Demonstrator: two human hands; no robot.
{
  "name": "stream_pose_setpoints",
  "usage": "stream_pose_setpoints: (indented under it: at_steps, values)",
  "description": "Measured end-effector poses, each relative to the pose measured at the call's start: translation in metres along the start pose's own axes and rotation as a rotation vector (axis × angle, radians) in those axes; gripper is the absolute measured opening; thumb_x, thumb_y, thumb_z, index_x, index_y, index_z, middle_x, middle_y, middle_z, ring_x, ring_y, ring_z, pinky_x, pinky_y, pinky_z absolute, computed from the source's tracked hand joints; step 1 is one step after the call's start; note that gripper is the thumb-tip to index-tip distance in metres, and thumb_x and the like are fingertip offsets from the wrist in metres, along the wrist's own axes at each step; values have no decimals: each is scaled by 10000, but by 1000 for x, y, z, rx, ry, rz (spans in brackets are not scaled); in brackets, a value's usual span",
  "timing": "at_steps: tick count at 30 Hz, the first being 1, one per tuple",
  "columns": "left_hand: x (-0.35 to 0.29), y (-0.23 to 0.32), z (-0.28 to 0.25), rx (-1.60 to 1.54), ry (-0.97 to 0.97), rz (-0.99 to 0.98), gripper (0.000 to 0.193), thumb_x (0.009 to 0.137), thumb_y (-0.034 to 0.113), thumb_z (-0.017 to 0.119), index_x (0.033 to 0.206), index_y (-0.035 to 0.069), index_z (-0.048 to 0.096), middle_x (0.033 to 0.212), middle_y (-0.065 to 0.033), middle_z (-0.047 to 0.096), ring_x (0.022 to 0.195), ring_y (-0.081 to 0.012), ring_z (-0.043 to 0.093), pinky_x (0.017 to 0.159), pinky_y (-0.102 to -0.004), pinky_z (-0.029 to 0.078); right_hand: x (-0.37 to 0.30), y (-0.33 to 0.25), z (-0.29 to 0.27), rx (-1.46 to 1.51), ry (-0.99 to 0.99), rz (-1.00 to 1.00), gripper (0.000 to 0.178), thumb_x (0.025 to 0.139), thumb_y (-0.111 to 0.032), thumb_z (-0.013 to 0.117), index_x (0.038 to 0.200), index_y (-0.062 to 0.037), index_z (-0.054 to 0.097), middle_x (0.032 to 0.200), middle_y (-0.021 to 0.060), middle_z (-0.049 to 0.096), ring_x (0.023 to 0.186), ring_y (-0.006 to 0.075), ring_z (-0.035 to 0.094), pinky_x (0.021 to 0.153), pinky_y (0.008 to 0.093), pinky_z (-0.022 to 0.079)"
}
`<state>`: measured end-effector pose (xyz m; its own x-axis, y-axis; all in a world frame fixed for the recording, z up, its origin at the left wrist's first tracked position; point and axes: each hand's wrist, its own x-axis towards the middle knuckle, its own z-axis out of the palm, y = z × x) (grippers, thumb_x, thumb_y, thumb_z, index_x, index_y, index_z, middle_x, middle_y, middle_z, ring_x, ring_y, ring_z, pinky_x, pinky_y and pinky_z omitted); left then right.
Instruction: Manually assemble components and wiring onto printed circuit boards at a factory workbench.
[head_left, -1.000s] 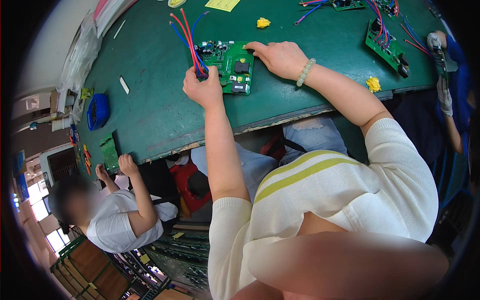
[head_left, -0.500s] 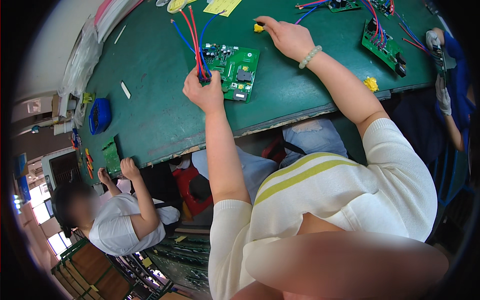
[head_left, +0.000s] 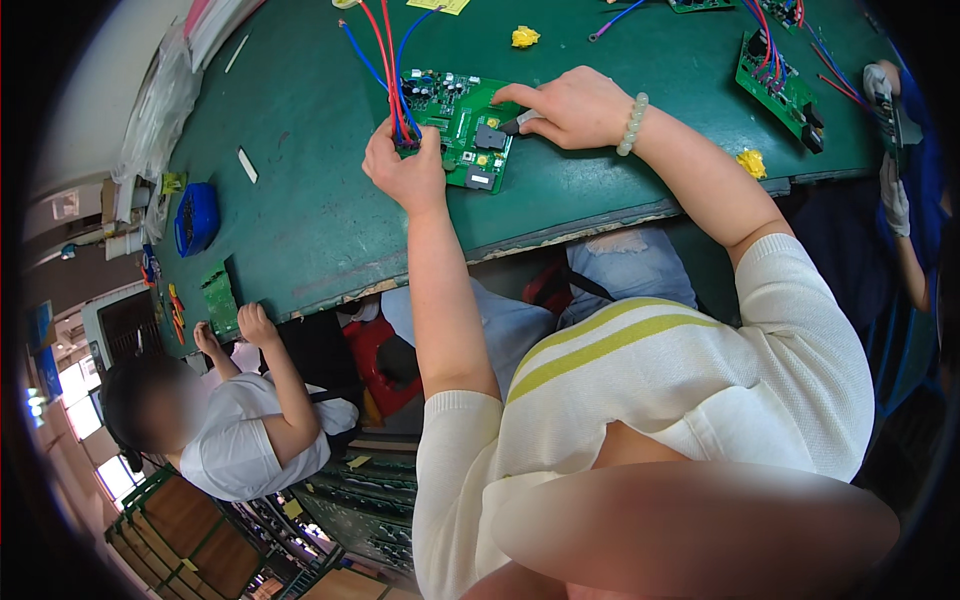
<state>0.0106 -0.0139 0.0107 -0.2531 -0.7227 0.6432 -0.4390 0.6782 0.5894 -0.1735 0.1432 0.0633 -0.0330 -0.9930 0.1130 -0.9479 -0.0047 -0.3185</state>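
A green circuit board (head_left: 465, 125) lies tilted on the table in front of me, bearing dark square parts, small yellow parts and a cluster of components at its far end. My left hand (head_left: 405, 168) is closed at its left edge, pinching the bundle of red and blue wires (head_left: 395, 90) where they meet the board; the wires fan away from me. At the board's right side, my right hand (head_left: 575, 112) grips a small black-and-grey tool (head_left: 520, 122), its dark end at the board beside a dark square part. The index finger stretches over the board. The tool's exact kind is unclear.
A yellow lump (head_left: 525, 37) lies beyond my right hand, another yellow lump (head_left: 751, 164) near the front edge. Wired boards (head_left: 780, 90) lie at right by a gloved co-worker's hand (head_left: 893, 195). At left are a blue container (head_left: 197, 218) and another person's hands (head_left: 255, 322) by a board.
My right hand has come away from the far yellow lump, toward me and left, bringing the black-tipped tool to the board. My left hand keeps its hold on the wires.
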Motion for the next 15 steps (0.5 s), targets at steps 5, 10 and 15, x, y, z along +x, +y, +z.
stream_pose_setpoints:
  at_steps: [5, 10, 15]
  values:
    - [0, -2, 2, 16, 22, 29, 298, 618, 133, 729, 895, 76, 636, 908, -45, 646, 873, -226, 587, 838, -370, 392, -2, -3, 1, 18, -12, 14, 373, 898, -315, 546, 1246, -212, 465, 657, 99, 617, 628, 309, 618, 563, 427, 461]
    - [1, 2, 1, 9, 27, 74, 302, 615, 130, 724, 896, 72, 630, 902, -46, 640, 866, -236, 583, 830, -378, 393, -2, -3, 3, 9, -38, 58, 351, 904, -308, 532, 1242, -233, 470, 666, 105, 623, 638, 316, 621, 578, 429, 472]
    - [1, -2, 1, 14, 3, 19, 275, 629, 131, 719, 880, 67, 626, 840, -48, 622, 835, -251, 572, 798, -386, 407, -2, 3, 13, -23, -1, -21, 320, 923, -317, 505, 1239, -267, 487, 698, 86, 634, 639, 291, 632, 562, 409, 485]
